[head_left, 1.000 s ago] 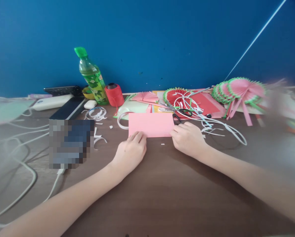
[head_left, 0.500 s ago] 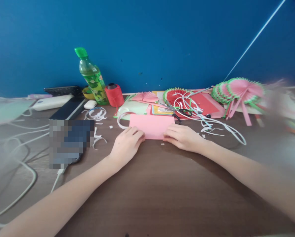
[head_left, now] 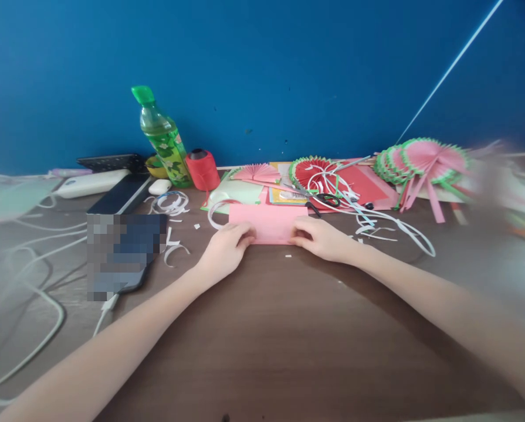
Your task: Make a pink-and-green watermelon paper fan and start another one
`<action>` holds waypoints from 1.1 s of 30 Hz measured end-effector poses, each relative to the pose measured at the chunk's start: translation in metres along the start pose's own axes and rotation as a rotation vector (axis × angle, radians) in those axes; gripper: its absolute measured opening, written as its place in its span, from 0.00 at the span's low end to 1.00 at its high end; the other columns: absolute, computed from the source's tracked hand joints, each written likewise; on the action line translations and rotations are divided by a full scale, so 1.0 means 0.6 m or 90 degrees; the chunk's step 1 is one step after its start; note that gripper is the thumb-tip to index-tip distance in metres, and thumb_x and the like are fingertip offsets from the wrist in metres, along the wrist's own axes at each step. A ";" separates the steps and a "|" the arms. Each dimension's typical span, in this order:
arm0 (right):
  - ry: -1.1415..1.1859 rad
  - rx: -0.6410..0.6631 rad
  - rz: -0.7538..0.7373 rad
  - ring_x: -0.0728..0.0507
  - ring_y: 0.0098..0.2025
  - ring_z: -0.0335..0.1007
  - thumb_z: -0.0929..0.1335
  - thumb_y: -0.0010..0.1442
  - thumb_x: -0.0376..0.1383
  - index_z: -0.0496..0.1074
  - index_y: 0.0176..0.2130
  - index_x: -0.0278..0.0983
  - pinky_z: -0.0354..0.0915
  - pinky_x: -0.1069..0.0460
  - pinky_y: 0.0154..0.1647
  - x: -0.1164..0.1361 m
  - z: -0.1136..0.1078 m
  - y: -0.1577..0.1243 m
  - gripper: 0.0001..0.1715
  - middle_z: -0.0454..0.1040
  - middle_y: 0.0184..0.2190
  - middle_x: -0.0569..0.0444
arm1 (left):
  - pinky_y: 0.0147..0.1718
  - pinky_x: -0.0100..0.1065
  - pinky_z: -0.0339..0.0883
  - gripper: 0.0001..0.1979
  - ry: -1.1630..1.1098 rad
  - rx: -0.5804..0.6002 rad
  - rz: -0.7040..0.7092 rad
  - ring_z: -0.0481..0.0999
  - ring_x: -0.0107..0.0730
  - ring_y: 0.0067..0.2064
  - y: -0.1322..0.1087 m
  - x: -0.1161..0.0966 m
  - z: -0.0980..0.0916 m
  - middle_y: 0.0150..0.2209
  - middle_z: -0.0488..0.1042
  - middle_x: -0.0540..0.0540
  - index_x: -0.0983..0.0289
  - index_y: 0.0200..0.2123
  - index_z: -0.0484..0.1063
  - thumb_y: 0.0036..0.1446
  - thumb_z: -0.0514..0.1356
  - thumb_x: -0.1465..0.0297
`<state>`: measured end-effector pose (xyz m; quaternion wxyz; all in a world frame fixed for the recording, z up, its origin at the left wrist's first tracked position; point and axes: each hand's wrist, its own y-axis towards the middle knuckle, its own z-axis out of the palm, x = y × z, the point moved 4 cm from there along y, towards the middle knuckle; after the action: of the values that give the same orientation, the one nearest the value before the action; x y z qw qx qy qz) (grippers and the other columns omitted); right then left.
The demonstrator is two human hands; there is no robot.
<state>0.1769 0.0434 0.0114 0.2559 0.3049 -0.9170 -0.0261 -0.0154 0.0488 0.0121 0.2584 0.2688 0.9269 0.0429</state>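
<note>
Two bare hands, one sheet of pink paper [head_left: 268,221], one roll of clear tape [head_left: 213,215], one spool of red thread [head_left: 204,171], one plastic drink bottle [head_left: 168,143] and one pair of black-handled scissors [head_left: 328,200] can be counted on the brown table [head_left: 280,328]. There are also one red pleated rosette [head_left: 304,174] edged in green, one pink pleated fan [head_left: 257,172] and, at the right, a cluster of pink-and-green pleated rosettes [head_left: 429,157] that overlap too much to count. The pink sheet lies between the hands, its near edge toward the person: the left hand [head_left: 227,249] pinches it at the near left, thumb against curled fingers, and the right hand [head_left: 324,239] pinches it in the same way at the near right. The tape roll sits just beyond the left hand, partly behind the sheet's left edge; the scissors lie beyond the right hand, among loose white strips [head_left: 354,205]. As for containers, the bottle stands capped in green against the blue wall [head_left: 262,70], its fill level hard to make out, and a small white rounded case [head_left: 160,187] near its base hides whatever it holds.
</note>
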 end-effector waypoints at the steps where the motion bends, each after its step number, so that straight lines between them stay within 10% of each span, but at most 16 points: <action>1: 0.016 -0.001 0.006 0.49 0.29 0.61 0.65 0.57 0.31 0.62 0.27 0.35 0.56 0.54 0.32 -0.002 0.001 0.000 0.07 0.66 0.27 0.55 | 0.40 0.33 0.62 0.06 0.027 -0.009 0.024 0.69 0.32 0.39 -0.001 -0.003 0.001 0.35 0.72 0.51 0.63 0.32 0.68 0.57 0.52 0.76; 11: 0.049 -0.013 -0.115 0.47 0.36 0.63 0.62 0.60 0.29 0.72 0.41 0.36 0.60 0.52 0.39 -0.003 0.007 0.001 0.12 0.67 0.33 0.52 | 0.36 0.36 0.62 0.11 0.314 -0.023 0.169 0.68 0.36 0.39 -0.012 -0.027 0.008 0.37 0.72 0.54 0.64 0.31 0.70 0.56 0.49 0.79; 24: -0.217 -0.016 -0.269 0.43 0.39 0.57 0.58 0.57 0.21 0.68 0.52 0.40 0.55 0.49 0.38 0.025 0.020 -0.011 0.28 0.68 0.36 0.47 | 0.25 0.32 0.65 0.18 0.441 0.067 0.106 0.70 0.37 0.38 -0.043 -0.072 0.019 0.37 0.69 0.58 0.66 0.50 0.66 0.56 0.49 0.74; 33: -0.287 -0.087 -0.284 0.46 0.32 0.59 0.60 0.57 0.26 0.75 0.39 0.35 0.48 0.50 0.33 0.039 0.005 -0.024 0.17 0.71 0.27 0.50 | 0.29 0.33 0.69 0.19 0.415 0.068 0.085 0.67 0.40 0.43 -0.047 -0.074 0.020 0.38 0.68 0.59 0.68 0.50 0.65 0.55 0.49 0.74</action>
<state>0.1675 0.0181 0.0164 0.0541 0.4667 -0.8574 -0.2101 0.0094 0.0012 0.0156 -0.0692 0.3145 0.9420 0.0950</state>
